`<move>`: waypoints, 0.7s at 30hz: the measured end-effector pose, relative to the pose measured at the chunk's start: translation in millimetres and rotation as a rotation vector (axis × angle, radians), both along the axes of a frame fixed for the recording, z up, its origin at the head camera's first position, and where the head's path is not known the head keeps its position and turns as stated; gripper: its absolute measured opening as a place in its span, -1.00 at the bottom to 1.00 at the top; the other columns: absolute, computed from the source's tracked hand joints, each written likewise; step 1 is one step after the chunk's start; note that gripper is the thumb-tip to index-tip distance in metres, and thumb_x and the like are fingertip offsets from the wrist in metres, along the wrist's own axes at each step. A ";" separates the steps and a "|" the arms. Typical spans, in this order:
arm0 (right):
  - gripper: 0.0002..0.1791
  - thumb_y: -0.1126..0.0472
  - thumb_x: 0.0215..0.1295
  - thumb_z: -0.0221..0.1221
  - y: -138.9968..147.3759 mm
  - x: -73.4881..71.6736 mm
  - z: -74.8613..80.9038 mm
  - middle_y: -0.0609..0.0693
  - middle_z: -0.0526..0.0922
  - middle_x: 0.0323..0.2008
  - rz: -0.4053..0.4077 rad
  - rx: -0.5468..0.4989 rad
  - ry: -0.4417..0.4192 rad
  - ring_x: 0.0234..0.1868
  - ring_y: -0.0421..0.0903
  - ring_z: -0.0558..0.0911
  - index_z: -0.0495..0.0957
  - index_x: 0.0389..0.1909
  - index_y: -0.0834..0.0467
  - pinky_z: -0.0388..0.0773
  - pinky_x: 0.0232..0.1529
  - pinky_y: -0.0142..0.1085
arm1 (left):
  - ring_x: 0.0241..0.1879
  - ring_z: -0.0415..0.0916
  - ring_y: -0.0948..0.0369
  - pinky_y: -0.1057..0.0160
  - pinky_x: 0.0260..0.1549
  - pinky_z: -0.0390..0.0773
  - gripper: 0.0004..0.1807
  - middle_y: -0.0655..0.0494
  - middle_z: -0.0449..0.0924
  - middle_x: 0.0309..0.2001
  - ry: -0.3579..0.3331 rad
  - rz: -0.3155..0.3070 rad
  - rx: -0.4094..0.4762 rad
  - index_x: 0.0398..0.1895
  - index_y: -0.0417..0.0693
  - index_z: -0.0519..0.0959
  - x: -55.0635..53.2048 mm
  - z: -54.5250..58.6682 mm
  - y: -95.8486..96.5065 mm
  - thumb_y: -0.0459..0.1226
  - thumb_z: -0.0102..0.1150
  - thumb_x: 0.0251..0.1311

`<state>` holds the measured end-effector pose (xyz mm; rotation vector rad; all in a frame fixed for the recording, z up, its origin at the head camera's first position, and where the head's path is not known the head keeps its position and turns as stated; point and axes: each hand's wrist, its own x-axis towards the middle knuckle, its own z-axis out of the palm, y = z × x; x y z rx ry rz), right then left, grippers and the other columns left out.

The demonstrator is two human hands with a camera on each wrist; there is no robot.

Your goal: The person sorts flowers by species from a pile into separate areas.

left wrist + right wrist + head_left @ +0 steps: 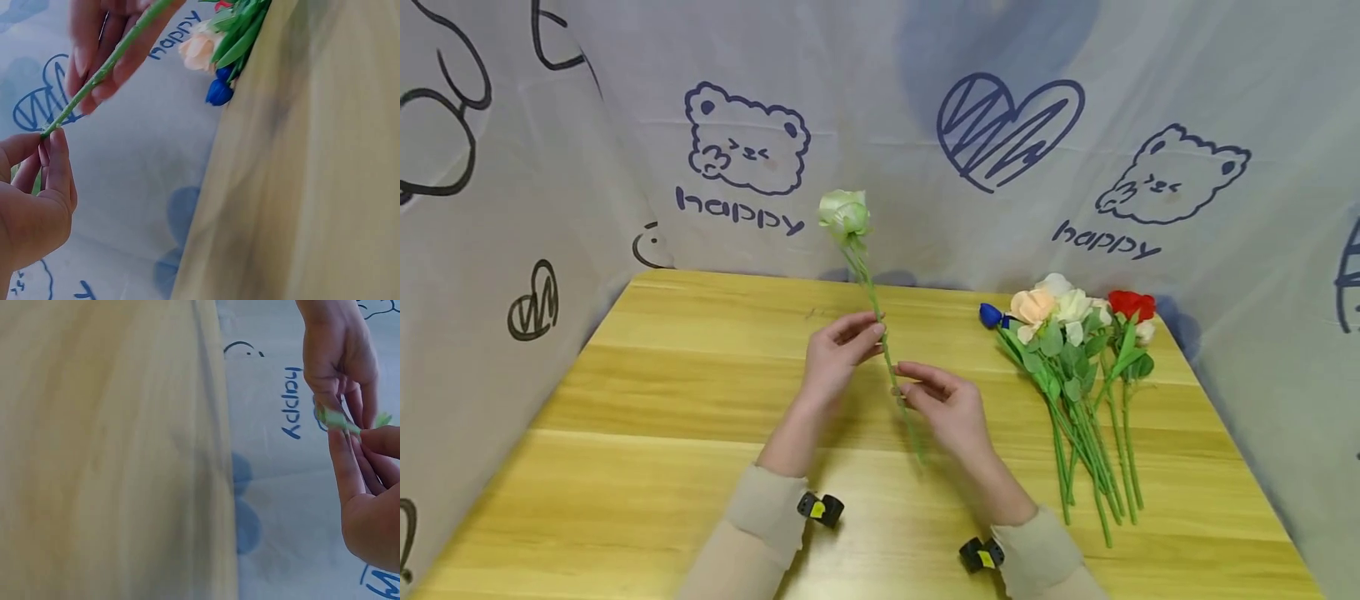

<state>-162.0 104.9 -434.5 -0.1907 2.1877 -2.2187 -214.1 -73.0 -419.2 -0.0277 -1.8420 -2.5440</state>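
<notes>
A pale green-white artificial rose point(845, 213) is held up over the table, bloom at the top and its long green stem point(871, 292) slanting down to the right. My left hand point(842, 354) pinches the stem around its middle, thumb against fingertips; the left wrist view shows this pinch from the side. Lower down, my right hand point(951, 408) has its thumb and fingers about the stem. In the right wrist view the stem point(337, 420) shows close by the thumb and fingertips of the right hand point(375, 506). The stem's lower end hangs free below that hand.
On the right of the wooden table point(647, 400) lies a bunch of artificial flowers point(1075, 367), stems toward me. It has peach and white blooms, a red flower point(1131, 305) and a blue bud point(990, 315). A printed curtain point(880, 100) stands behind the table.
</notes>
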 end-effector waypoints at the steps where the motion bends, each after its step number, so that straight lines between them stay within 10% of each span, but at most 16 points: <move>1: -0.68 0.50 0.42 0.21 2.5 0.5 2.0 0.33 0.71 0.08 0.005 -0.003 0.011 -0.14 -0.08 0.79 0.66 0.15 0.38 0.77 -0.06 -0.20 | -0.12 0.68 0.22 0.21 0.02 0.73 -0.67 -0.03 0.70 -0.04 0.001 0.005 -0.006 0.16 -0.40 0.62 -0.4 2.5 -2.2 -0.44 0.28 0.39; 13: -0.66 0.52 0.39 0.24 62.9 -2.8 17.4 0.26 0.73 0.07 -0.131 -0.023 0.190 -0.13 -0.13 0.79 0.62 0.16 0.44 0.77 -0.08 -0.18 | -0.07 0.67 0.23 0.31 -0.03 0.71 -0.62 0.10 0.71 -0.02 0.006 0.078 -0.165 0.22 -0.40 0.59 -2.5 22.2 -57.5 -0.38 0.26 0.42; 21: -0.66 0.45 0.44 0.23 119.8 -0.6 15.9 -0.05 0.77 -0.05 -0.328 0.035 0.137 -0.13 -0.14 0.76 0.59 0.19 0.44 0.76 -0.10 -0.30 | -0.07 0.62 0.31 0.41 -0.06 0.68 -0.53 0.30 0.66 -0.05 -0.011 0.113 -0.350 0.30 -0.35 0.55 1.9 29.0 -113.1 -0.24 0.26 0.46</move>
